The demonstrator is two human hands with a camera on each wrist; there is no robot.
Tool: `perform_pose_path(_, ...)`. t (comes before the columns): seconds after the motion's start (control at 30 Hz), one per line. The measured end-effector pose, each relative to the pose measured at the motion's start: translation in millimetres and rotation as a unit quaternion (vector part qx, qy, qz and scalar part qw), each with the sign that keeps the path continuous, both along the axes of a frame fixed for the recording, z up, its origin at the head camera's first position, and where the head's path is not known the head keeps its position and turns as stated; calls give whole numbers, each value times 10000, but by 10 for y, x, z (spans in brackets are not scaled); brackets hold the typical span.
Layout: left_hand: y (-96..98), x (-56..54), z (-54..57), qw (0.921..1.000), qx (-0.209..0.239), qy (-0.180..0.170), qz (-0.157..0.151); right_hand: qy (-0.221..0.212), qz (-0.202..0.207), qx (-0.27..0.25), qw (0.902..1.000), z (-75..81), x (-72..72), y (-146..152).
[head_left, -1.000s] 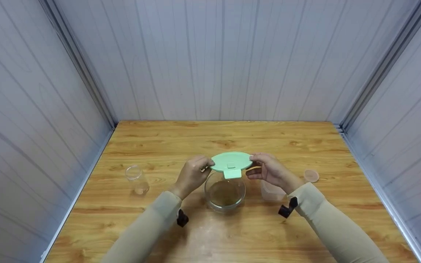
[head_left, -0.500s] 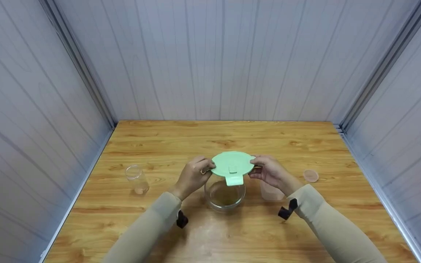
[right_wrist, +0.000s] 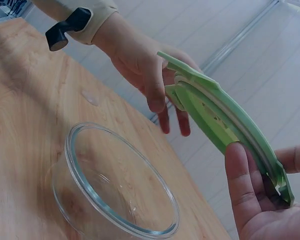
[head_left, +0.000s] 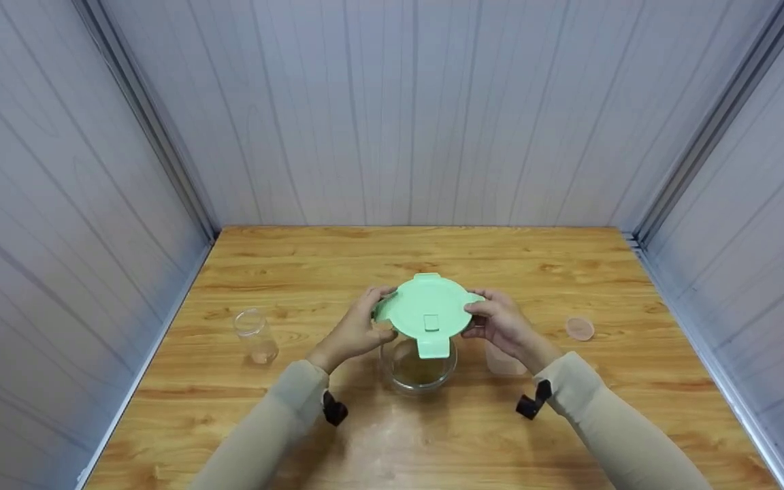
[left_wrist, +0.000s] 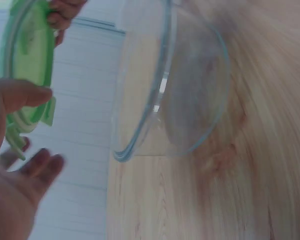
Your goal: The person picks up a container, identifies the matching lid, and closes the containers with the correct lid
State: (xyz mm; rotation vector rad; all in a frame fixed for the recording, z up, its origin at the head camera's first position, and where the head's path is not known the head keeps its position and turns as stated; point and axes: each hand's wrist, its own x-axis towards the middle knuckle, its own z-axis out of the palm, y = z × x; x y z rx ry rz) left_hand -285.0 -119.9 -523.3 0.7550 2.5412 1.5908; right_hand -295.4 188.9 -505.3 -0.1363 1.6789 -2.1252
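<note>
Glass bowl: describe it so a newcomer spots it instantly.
On the wood-grain table, find the mint-green lid in the right hand. In the head view, the glass bowl shows just below it. Unlike the tall, narrow jar to its left and pale, squarish container to its right, it is wide and round.

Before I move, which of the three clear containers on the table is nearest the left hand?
The round glass bowl, the middle one. The tall glass stands farther left; the clear box is right of the bowl, partly hidden by the right hand.
</note>
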Motion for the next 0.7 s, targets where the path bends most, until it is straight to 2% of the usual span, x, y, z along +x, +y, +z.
perform_pose_path(0.1, -47, -10, -9, 9960, 407, -792, -110, 29, -54, 24, 10000, -29, 19, -9)
perform_pose_path(0.2, -97, -29, -27, 9899, 644, -1254, -138, 39, -77, 51, 9999, -53, 36, -14)
perform_pose_path(0.47, -152, -30, -21, 9800, 891, -1756, -286, 69, -36, 21, 10000, -128, 59, -4)
perform_pose_path(0.6, -123, -24, -14, 9723, 1164, -2024, -89, 105, -24, 86, 9999, -166, 76, -8)
perform_pose_path(0.7, -87, -28, -19, 9696, 1259, -2095, 117, 87, -45, 123, 9999, -189, 98, -25)
